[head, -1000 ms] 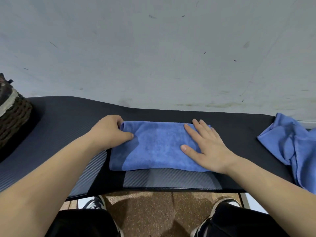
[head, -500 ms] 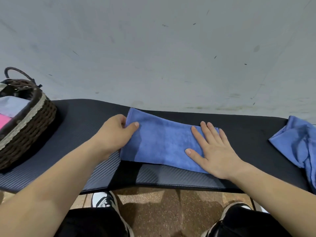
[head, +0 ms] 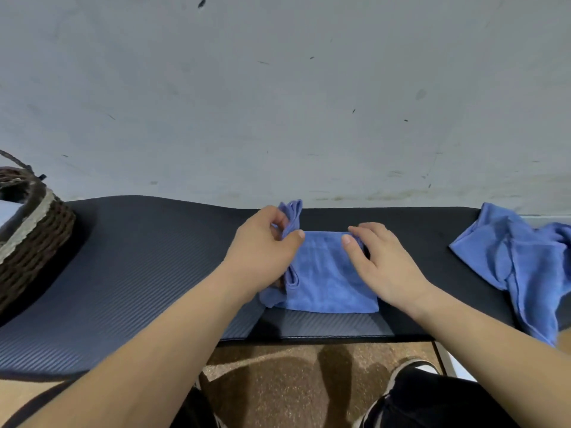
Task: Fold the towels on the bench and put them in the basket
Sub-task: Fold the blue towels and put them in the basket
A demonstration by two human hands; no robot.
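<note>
A blue towel [head: 327, 279], folded into a strip, lies at the middle of the black padded bench [head: 139, 257]. My left hand [head: 262, 245] pinches the strip's left end and holds it lifted and folded over toward the right. My right hand [head: 380, 261] rests on the towel's right part, fingers curled over its far edge. A second blue towel [head: 525, 261] lies crumpled at the bench's right end. The brown woven basket [head: 34, 242] stands at the left edge of the view, with pale cloth showing inside.
A grey wall rises directly behind the bench. Below the front edge are a brown speckled floor, my dark trousers and my shoes [head: 408, 372]. Bare black mat stretches between the basket and the towel.
My left hand has lifted the towel's left end and carried it rightward over the strip. My right hand's fingers went from flat to curled at the far edge.
</note>
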